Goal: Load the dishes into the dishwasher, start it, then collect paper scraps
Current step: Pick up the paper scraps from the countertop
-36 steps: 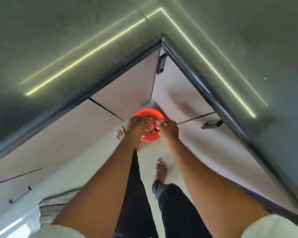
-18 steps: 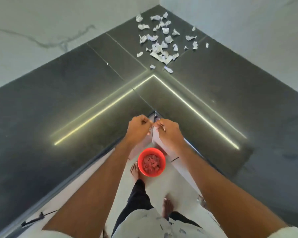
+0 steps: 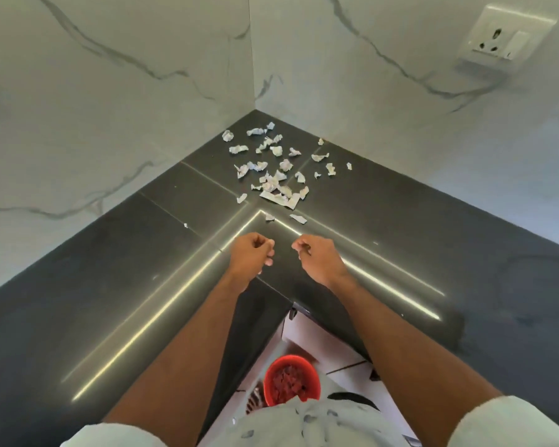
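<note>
**Paper scrap pickup, corner of the counter**

Nearest, a red bowl is seen down on the floor. Above the dark countertop, the left hand and right hand are loosely curled, nothing visibly held. The paper scraps are scattered farther back, in the wall corner. They're probably best swept together first, then lifted in bunches.
</note>
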### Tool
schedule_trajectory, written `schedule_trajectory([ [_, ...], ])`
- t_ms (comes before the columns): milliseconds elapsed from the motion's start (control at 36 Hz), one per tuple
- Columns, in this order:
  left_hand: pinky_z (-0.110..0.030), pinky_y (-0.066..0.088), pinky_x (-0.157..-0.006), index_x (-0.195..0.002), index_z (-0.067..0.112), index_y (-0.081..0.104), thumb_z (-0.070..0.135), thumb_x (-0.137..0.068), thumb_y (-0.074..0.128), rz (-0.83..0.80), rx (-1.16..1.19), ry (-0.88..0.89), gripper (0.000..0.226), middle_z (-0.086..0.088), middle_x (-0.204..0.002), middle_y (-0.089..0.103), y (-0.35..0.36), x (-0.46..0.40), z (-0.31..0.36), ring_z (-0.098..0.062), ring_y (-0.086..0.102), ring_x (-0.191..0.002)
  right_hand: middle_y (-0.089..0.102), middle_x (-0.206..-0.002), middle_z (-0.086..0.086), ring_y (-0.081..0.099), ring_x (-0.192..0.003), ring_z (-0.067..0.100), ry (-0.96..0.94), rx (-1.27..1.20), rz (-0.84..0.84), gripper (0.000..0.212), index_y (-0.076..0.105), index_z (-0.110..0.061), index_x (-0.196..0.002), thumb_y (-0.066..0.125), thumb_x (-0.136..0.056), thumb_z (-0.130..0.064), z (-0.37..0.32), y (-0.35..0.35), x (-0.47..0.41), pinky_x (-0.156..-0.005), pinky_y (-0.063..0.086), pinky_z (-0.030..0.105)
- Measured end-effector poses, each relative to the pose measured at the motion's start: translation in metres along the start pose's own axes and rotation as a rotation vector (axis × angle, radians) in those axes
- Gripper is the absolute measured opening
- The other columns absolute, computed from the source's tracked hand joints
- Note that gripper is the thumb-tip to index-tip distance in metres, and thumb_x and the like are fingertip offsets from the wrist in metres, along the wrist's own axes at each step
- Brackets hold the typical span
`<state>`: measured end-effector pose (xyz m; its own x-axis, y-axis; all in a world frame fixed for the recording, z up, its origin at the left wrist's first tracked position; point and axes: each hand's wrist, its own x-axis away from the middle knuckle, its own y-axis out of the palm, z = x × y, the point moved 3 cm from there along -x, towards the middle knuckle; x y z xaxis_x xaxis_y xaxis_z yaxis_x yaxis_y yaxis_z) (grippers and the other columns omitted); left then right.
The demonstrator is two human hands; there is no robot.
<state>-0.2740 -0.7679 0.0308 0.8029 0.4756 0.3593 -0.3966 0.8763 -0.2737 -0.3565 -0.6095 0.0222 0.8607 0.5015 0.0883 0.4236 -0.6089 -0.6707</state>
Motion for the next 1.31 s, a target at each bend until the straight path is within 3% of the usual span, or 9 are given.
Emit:
schedule_trajectory([
  [111, -0.027, 0.044, -0.053, -0.096, 0.011, 0.063, 0.021, -0.1, 0.058, -0.045, 0.023, -0.053, 0.011, -0.006, -0.086, 0.072, 0.005, -0.022, -0.006, -0.015, 0.067, -0.066, 0.072, -0.106, -0.001, 0.066, -0.095, 0.015, 0.027, 0.066, 0.019, 0.028, 0.073, -0.015, -0.105, 0.049, -0.095, -0.007, 0.008, 0.002, -0.021, -0.087, 0.051, 0.027],
  [306, -0.031, 0.051, -0.062, -0.099, 0.011, 0.063, 0.029, -0.103, 0.053, -0.038, 0.22, -0.158, 0.02, -0.004, -0.083, 0.067, 0.014, -0.061, -0.013, -0.015, 0.066, -0.066, 0.067, -0.118, 0.004, 0.061, -0.11, 0.022, 0.084, 0.161, -0.016, 0.03, 0.068, -0.014, -0.113, 0.047, -0.094, -0.007, 0.021, -0.004, -0.067, -0.086, 0.037, 0.017],
  [417, -0.034, 0.053, -0.067, -0.1, 0.008, 0.061, 0.03, -0.107, 0.045, 0.012, 0.394, -0.234, 0.028, -0.007, -0.082, 0.066, 0.016, -0.081, -0.012, -0.019, 0.067, -0.068, 0.06, -0.133, 0.008, 0.053, -0.125, 0.025, 0.105, 0.23, -0.041, 0.036, 0.062, -0.014, -0.129, 0.046, -0.097, -0.01, 0.025, -0.005, -0.095, -0.102, 0.037, 0.026],
  [556, -0.035, 0.053, -0.07, -0.1, 0.006, 0.061, 0.035, -0.108, 0.039, 0.078, 0.604, -0.336, 0.037, -0.01, -0.084, 0.066, 0.017, -0.103, -0.016, -0.023, 0.068, -0.076, 0.064, -0.115, 0.008, 0.058, -0.112, 0.029, 0.12, 0.287, -0.046, 0.021, 0.065, -0.015, -0.109, 0.048, -0.097, -0.016, 0.032, 0.003, -0.124, -0.088, 0.044, 0.032],
  [722, -0.032, 0.053, -0.078, -0.091, 0.003, 0.063, 0.04, -0.108, 0.037, 0.187, 0.822, -0.43, 0.048, -0.014, -0.088, 0.066, 0.018, -0.117, -0.033, -0.026, 0.067, -0.083, 0.059, -0.107, 0.006, 0.06, -0.1, 0.027, 0.018, 0.404, -0.061, 0.022, 0.07, -0.017, -0.11, 0.052, -0.097, -0.017, 0.041, 0.022, -0.134, -0.085, 0.046, 0.035],
  [917, -0.039, 0.055, -0.095, -0.115, -0.003, 0.063, 0.049, -0.106, 0.035, 0.144, 0.953, -0.452, 0.06, -0.023, -0.114, 0.07, 0.01, -0.128, -0.043, -0.034, 0.07, -0.107, 0.071, -0.098, -0.002, 0.063, -0.09, 0.014, 0.02, 0.253, -0.06, 0.015, 0.073, -0.019, -0.098, 0.059, -0.095, -0.017, 0.022, 0.041, -0.136, -0.085, 0.051, 0.03],
  [1056, -0.035, 0.056, -0.077, -0.086, 0.005, 0.064, 0.047, -0.107, 0.035, 0.16, 0.943, -0.464, 0.055, -0.012, -0.076, 0.07, 0.01, -0.133, -0.044, -0.019, 0.069, -0.068, 0.07, -0.086, -0.014, 0.064, -0.079, -0.005, -0.047, -0.073, -0.123, 0.008, 0.074, -0.022, -0.094, 0.072, -0.088, -0.017, -0.028, 0.066, -0.128, -0.074, 0.047, 0.008],
  [1194, -0.029, 0.051, -0.063, -0.077, 0.012, 0.061, 0.037, -0.107, 0.042, 0.124, 0.955, -0.484, 0.044, -0.007, -0.076, 0.066, 0.001, -0.139, -0.037, -0.017, 0.065, -0.064, 0.064, -0.085, -0.012, 0.061, -0.079, 0.003, -0.103, -0.128, -0.023, 0.008, 0.071, -0.023, -0.086, 0.077, -0.082, -0.025, -0.045, 0.071, -0.138, -0.069, 0.048, 0.014],
  [1306, -0.022, 0.028, -0.038, -0.074, 0.015, 0.053, 0.032, -0.105, 0.045, 0.198, 0.875, -0.499, 0.036, -0.002, -0.064, 0.051, -0.014, -0.147, -0.043, -0.011, 0.042, -0.045, 0.066, -0.092, -0.009, 0.059, -0.079, 0.004, -0.011, -0.083, 0.151, 0.007, 0.072, -0.02, -0.092, 0.072, -0.086, -0.017, -0.018, 0.053, -0.16, -0.073, 0.049, 0.018],
])
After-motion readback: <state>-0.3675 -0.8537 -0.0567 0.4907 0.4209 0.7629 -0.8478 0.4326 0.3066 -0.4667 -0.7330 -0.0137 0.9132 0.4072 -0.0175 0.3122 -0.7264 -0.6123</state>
